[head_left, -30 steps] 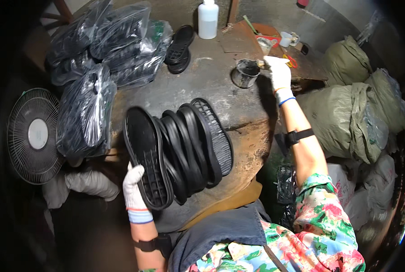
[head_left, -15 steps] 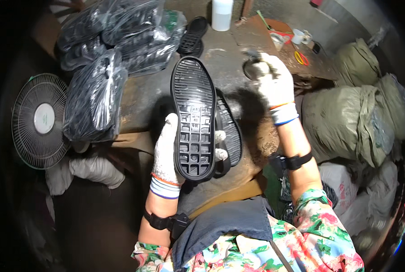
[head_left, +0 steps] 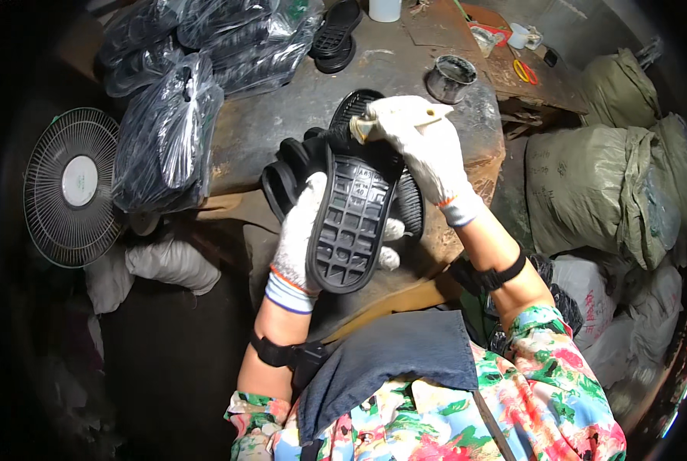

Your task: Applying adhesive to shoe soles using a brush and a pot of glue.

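Observation:
A black slide sandal (head_left: 347, 230), its ribbed underside turned up, rests in my left hand (head_left: 303, 227), whose gloved fingers wrap round both edges. Over the sandal's far end, my gloved right hand (head_left: 420, 138) is closed on what looks like a dark brush (head_left: 380, 151), mostly hidden by fingers. More black sandals lie on the worktable just behind and beside the held one, one of them (head_left: 280, 184) at its left. A round can (head_left: 451, 79) with a dark, smeared inside stands beyond my right hand.
Plastic-wrapped sandal bundles (head_left: 163, 138) pile up on the table's left. Two loose sandals (head_left: 336, 38) sit at the back, near a white container (head_left: 384, 9). Scissors (head_left: 525, 72) lie on the far right. A fan (head_left: 78, 180) stands left, large green sacks (head_left: 582, 192) right.
My right hand has come from over the can, leftward and nearer, to the sandal's far end. The held sandal has shifted slightly nearer and tilted; the can now shows plainly.

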